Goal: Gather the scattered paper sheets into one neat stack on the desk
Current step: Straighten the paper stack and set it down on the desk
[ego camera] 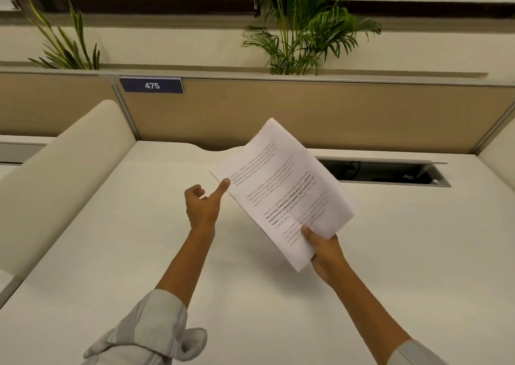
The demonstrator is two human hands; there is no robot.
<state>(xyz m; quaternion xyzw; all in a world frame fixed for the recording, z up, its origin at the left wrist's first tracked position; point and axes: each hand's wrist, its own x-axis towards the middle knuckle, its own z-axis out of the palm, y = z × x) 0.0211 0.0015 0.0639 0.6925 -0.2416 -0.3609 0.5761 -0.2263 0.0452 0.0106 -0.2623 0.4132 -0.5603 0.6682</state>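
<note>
The paper sheets (281, 189) are gathered and held above the worktop (139, 225) at centre frame. The right hand (324, 249) pinches their lower corner; the left hand (203, 206), loosely open, touches their left edge with a fingertip. No loose sheets show; what seems left is squaring and setting down.

You have a blue plate (152, 85) on the partition reading "475". Your paper sheets (284, 189) carry print, mostly illegible.
</note>
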